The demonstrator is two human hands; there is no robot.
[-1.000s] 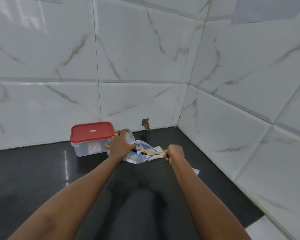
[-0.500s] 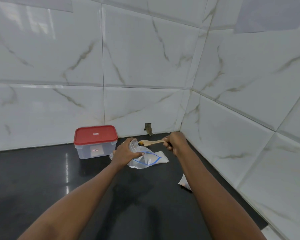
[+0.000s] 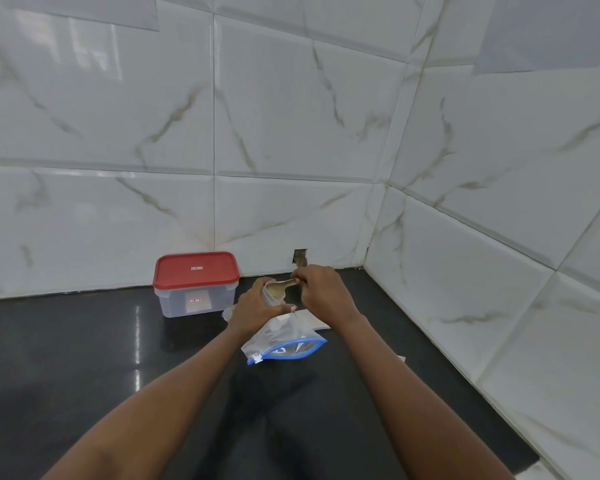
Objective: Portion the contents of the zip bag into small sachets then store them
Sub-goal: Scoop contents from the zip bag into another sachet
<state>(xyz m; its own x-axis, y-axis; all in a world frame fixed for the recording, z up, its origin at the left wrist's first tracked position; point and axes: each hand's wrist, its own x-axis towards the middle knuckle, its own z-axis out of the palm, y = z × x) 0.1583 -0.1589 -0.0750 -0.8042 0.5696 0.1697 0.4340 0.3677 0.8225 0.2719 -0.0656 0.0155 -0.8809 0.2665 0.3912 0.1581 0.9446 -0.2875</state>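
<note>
My left hand (image 3: 257,308) grips a small clear sachet (image 3: 273,294) upright, its mouth held open. In my right hand (image 3: 321,292) I pinch a wooden spoon (image 3: 284,286) by its handle, and the bowl is tipped down inside the sachet's mouth. Below both hands the clear zip bag (image 3: 284,342) with a blue zipper strip lies open on the black counter (image 3: 84,358). A clear plastic box with a red lid (image 3: 196,284), closed, stands against the back wall, left of my hands.
A stack of flat white sachets (image 3: 312,320) lies under my right wrist. Another white piece (image 3: 400,359) shows past my right forearm. Tiled walls meet in a corner at the back right. A small hole (image 3: 300,257) sits in the back wall.
The spoon has gone from the zip bag up to the sachet and now tips into its mouth. My left hand has lifted the sachet off the zip bag.
</note>
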